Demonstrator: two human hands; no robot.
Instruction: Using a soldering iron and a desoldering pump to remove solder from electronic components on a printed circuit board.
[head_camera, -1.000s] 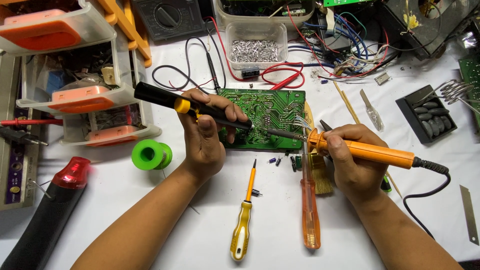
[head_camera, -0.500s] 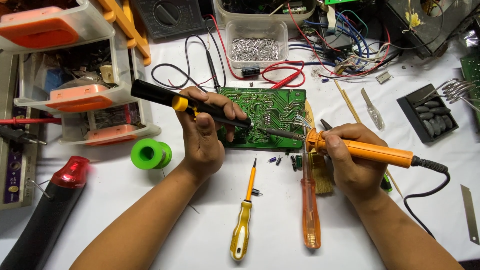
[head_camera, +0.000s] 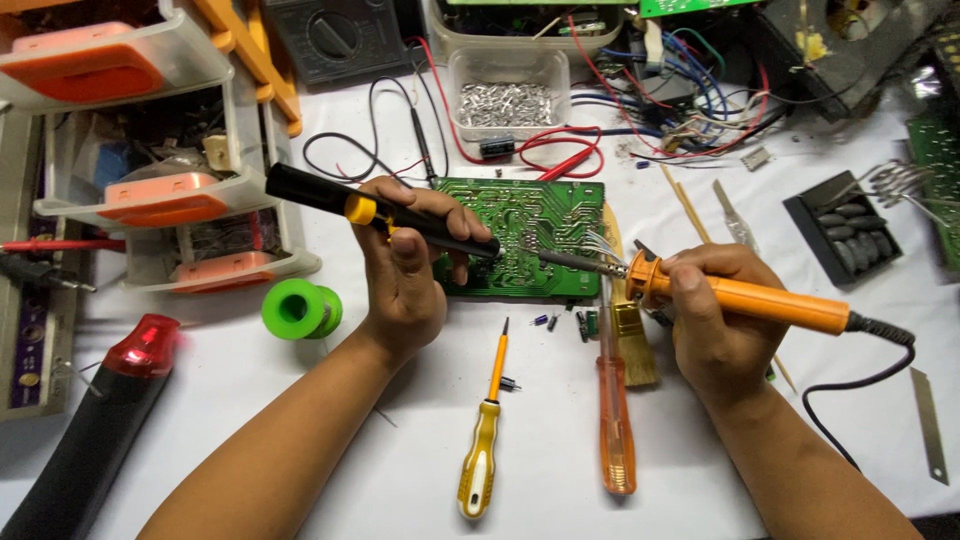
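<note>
Head view: flat green printed circuit board (head_camera: 525, 230), stiff, light and likely fragile, best held by its edges, lies on the white table (head_camera: 560, 450). Left hand (head_camera: 405, 265) grips a black-and-yellow tool (head_camera: 380, 215) over it; right hand (head_camera: 715, 315) clasps an orange-handled soldering iron (head_camera: 745, 298).

Glossy orange plastic soldering iron (head_camera: 760, 300) with a dull metal tip, matt green circuit board (head_camera: 525, 235), smooth white tabletop (head_camera: 560, 450).

A green solder spool (head_camera: 301, 308), 2 screwdrivers, yellow (head_camera: 482, 458) and orange (head_camera: 617, 425), a small brush (head_camera: 633, 345) and a clear tub of metal bits (head_camera: 507, 98) lie on the white table (head_camera: 560, 470).
</note>
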